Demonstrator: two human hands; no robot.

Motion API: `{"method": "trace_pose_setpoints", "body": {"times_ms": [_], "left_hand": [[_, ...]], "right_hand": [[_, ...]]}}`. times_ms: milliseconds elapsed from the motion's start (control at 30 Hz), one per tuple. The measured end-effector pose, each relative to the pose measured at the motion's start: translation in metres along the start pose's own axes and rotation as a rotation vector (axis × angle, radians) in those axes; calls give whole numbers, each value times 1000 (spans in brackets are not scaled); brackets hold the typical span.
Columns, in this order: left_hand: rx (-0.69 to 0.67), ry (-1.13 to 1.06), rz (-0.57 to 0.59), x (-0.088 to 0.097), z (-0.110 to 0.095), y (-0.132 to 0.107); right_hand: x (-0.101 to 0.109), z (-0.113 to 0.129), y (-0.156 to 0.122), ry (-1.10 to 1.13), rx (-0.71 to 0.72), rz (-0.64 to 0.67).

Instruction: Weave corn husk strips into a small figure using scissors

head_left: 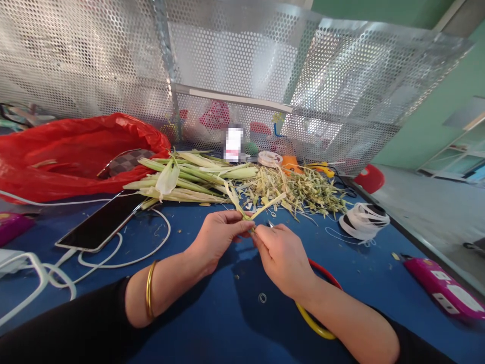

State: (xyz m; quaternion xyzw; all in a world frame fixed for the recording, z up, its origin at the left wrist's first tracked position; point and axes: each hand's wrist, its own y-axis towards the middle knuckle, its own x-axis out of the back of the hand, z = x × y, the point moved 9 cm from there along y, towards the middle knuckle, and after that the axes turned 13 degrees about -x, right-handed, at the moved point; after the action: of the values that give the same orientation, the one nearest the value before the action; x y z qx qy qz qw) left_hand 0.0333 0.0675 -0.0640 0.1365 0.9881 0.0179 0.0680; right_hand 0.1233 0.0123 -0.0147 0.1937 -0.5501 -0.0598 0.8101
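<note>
My left hand (223, 232), a gold bangle on its wrist, pinches a folded pale strip of corn husk (267, 206) between thumb and fingers. Close against it, my right hand (282, 255) is closed on the lower end of the same husk, whose two free ends spread upward in a V. Under my right wrist lies a red and yellow loop (318, 327), like scissor handles, mostly hidden. A small metal tip (270, 224) shows just beyond my right knuckles. Long green corn husks (189, 177) lie behind my hands, beside a heap of husk scraps (303, 189).
A red plastic bag (147, 134) and a black-screened phone (102, 222) with white cables are on the left. On the right are a spool of white thread (364, 222) and a magenta pack (443, 288). A perforated metal screen (235, 60) borders the back.
</note>
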Motion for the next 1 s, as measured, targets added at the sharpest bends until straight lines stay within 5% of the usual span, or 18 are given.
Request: {"method": "trace_pose_setpoints", "body": {"times_ms": [433,633,767,867,1000], "left_hand": [[41,-66,-9,4,1,3],[86,120,184,3,-3,6],[108,176,362,-11,-7,-1],[113,231,441,-21,-5,-8],[80,340,488,-28,0,-13]], "right_hand": [[8,7,-5,57,9,-6],[23,8,-2,84,47,7],[46,-26,12,228,-159,-99],[21,-45,21,417,-311,170],[-12,-40,16,706,-362,523]]}}
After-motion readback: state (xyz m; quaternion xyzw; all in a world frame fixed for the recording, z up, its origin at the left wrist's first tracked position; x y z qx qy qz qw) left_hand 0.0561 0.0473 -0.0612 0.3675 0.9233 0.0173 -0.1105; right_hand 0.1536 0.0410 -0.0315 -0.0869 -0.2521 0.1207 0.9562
